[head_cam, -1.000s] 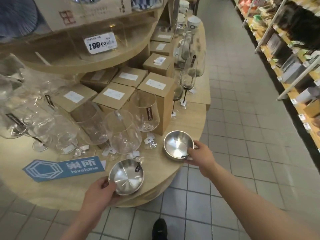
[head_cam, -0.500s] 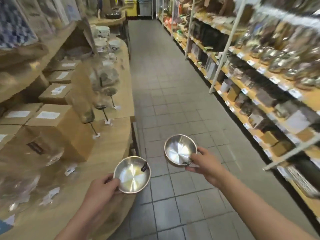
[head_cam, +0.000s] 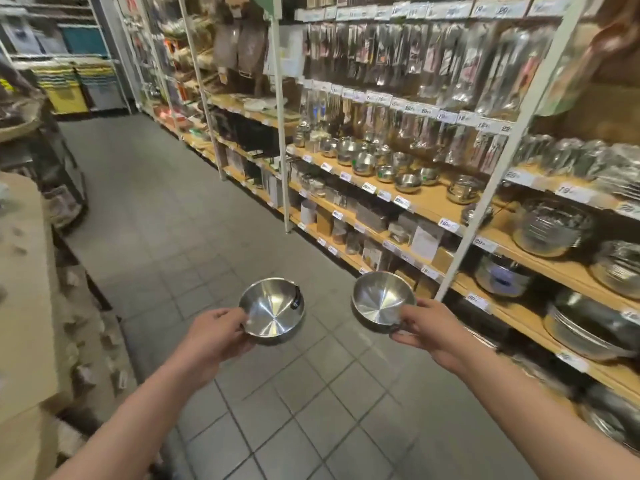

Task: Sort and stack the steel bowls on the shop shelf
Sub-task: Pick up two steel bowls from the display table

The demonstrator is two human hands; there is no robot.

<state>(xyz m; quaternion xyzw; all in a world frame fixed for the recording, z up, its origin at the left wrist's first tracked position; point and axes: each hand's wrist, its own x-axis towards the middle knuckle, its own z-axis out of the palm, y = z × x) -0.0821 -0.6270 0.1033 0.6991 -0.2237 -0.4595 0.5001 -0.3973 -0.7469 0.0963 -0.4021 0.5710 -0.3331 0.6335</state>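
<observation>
steel bowls in both hands: left hand pinches one bowl, right hand grips the other bowl, both mouth-up mid-frame, probably headed for the bowl shelf at right.

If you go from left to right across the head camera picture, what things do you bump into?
Wooden display table → left hand → left steel bowl → right steel bowl → right hand → shop shelf with stacked steel bowls.
</observation>
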